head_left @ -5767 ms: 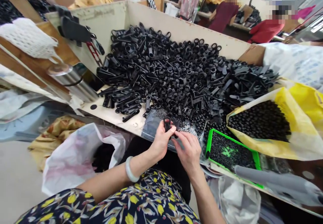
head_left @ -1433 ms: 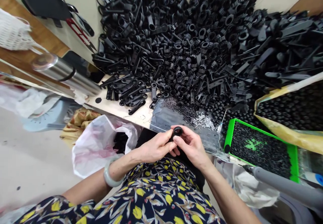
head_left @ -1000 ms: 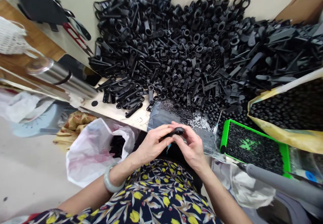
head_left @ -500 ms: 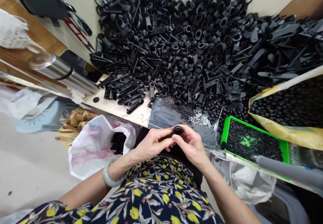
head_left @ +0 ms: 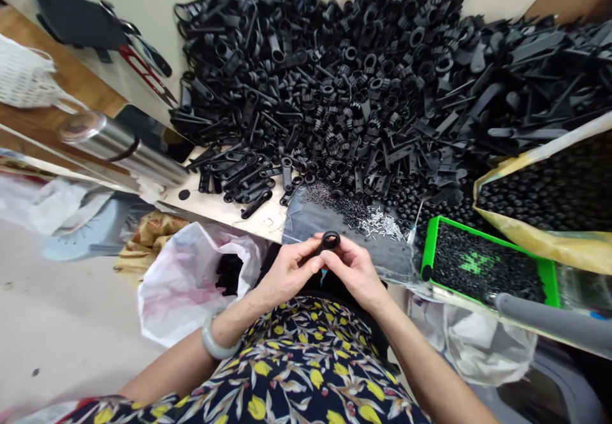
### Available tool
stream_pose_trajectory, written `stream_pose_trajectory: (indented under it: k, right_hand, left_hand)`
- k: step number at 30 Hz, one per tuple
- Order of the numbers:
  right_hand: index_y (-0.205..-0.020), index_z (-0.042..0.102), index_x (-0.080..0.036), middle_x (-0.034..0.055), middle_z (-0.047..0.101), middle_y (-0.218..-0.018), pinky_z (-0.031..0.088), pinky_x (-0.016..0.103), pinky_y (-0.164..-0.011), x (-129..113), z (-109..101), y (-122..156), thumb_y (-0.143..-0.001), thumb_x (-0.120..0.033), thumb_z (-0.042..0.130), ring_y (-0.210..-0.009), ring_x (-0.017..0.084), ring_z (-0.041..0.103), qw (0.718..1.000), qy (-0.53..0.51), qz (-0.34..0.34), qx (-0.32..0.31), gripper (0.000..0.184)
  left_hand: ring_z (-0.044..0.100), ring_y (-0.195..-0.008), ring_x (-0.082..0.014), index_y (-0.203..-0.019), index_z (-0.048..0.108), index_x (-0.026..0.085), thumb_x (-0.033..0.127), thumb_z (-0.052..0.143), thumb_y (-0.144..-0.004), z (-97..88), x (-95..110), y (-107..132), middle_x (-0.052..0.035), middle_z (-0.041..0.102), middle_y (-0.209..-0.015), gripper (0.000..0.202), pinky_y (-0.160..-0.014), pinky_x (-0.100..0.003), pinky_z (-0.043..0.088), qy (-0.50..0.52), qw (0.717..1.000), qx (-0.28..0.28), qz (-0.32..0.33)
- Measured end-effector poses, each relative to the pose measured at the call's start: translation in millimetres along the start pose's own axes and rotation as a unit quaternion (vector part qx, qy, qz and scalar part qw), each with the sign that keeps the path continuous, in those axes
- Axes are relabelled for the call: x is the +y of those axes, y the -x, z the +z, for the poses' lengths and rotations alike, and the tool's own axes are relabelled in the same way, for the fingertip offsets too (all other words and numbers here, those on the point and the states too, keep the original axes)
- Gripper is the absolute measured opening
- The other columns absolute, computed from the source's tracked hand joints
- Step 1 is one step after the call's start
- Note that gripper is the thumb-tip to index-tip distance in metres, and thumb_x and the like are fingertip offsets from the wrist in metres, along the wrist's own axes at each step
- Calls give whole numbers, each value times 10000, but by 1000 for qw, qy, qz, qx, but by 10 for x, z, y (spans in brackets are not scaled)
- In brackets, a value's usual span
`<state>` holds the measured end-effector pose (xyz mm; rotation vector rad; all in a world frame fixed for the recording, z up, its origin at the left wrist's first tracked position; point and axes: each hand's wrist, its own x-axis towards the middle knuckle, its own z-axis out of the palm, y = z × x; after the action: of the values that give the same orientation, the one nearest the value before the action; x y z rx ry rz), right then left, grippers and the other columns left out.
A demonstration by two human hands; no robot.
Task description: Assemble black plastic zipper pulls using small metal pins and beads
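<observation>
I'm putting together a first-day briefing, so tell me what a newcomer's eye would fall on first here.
Most likely the huge heap of black parts, which fills the upper middle of the view. Next, perhaps, the bright green tray at the right, with small black pieces in it. Low in the middle, the left hand and right hand hold a black ringed part between them.
</observation>
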<state>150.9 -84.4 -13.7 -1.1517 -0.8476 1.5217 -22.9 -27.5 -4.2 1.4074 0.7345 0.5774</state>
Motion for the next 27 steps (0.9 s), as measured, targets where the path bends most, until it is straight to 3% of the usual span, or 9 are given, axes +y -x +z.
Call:
stream_pose_trajectory:
  k: [6,10,13,15,17,19,22,24,27]
  right_hand:
    - [-1264,736,-243,29,760,-1009,584,279,-785,-44,-56,56,-917,-430,773,-853,156,694,999,13,27,-20,396]
    - [-1235,747,-224,7,715,-872,557,261,-712,51,-33,63,-927,-420,763,-751,134,651,999,33,5,11,365]
    - [-1226,740,-201,-14,672,-764,515,246,-621,127,-47,-37,-937,-453,744,-640,113,594,1000,15,5,12,384]
    - [-1206,746,-194,-18,656,-738,508,245,-591,122,-69,-118,-935,-487,737,-615,112,581,1000,15,9,-1,400]
    - [-1251,731,-220,18,715,-875,575,278,-681,73,-74,-168,-933,-509,736,-744,151,666,1000,16,0,-10,430]
    - [-1363,667,-284,68,726,-1210,610,362,-919,27,-41,-168,-936,-514,736,-1075,219,710,999,2,-34,1,490]
    - [-1416,609,-341,70,554,-1543,536,441,-1123,66,66,-106,-955,-521,715,-1381,256,580,997,-33,-60,23,506]
    - [-1333,659,-302,87,644,-1415,600,435,-1025,166,141,-62,-972,-543,681,-1234,245,674,998,-59,-25,14,434]
    - [-1133,710,-240,34,717,-975,635,347,-802,306,184,-16,-962,-514,704,-817,168,722,998,-67,7,10,323]
  left_hand:
    - [678,-994,-230,-1103,736,123,352,592,-1005,-70,45,-14,-74,731,-992,288,-893,-309,543,-42,996,-72,-7]
    - [662,-873,-185,-1059,736,126,369,589,-1013,-26,21,20,-58,706,-921,287,-815,-281,551,-33,997,-65,-12]
    - [618,-744,-152,-1111,736,122,447,616,-1000,105,-76,28,-44,665,-856,363,-634,-237,541,29,998,-1,-53]
    - [623,-745,-154,-1170,739,137,481,665,-972,189,-130,5,-42,671,-863,403,-608,-233,543,89,992,44,-72]
    - [667,-847,-172,-1211,744,172,477,732,-932,231,-138,-42,-55,720,-947,414,-737,-264,578,176,977,103,-67]
    - [686,-995,-189,-1178,766,207,462,784,-897,226,-97,-96,-66,757,-1075,380,-928,-304,560,263,948,174,-48]
    - [644,-1166,-193,-1078,804,232,435,833,-851,190,-18,-139,-63,746,-1223,306,-1070,-300,484,300,920,250,-29]
    - [636,-1164,-195,-1045,818,232,437,859,-816,192,-6,-121,-65,726,-1261,310,-1013,-274,506,284,923,258,-41]
    - [663,-1008,-184,-1025,820,219,471,855,-805,207,-52,-44,-73,711,-1248,337,-822,-254,550,260,932,240,-81]
